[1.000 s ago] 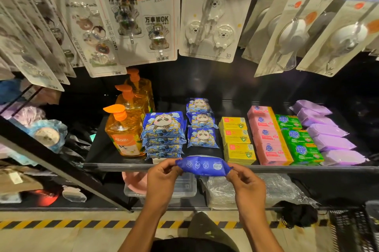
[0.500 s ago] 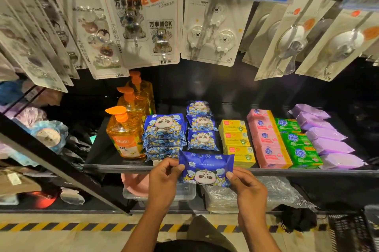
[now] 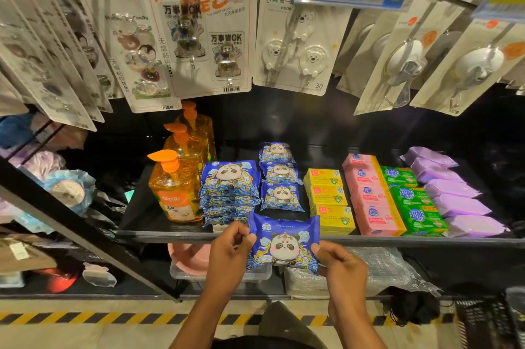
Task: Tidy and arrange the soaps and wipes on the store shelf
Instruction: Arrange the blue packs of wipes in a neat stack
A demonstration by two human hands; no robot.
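Black store shelf (image 3: 142,225) carries pump bottles (image 3: 174,192) at its left end, then stacked panda wipes (image 3: 230,192), then boxed soaps (image 3: 329,198). Left hand (image 3: 227,260) and right hand (image 3: 343,272) each pinch one side edge of a blue wipe pack (image 3: 284,243), held at the shelf's front edge.

The person's two bare forearms (image 3: 199,317) rise side by side from below. The left hand (image 3: 231,253) pinches the left edge of a blue wipes pack (image 3: 284,243) between thumb and curled fingers (image 3: 237,235). The right hand (image 3: 342,266) pinches the pack's right edge the same way, holding it face up between them.
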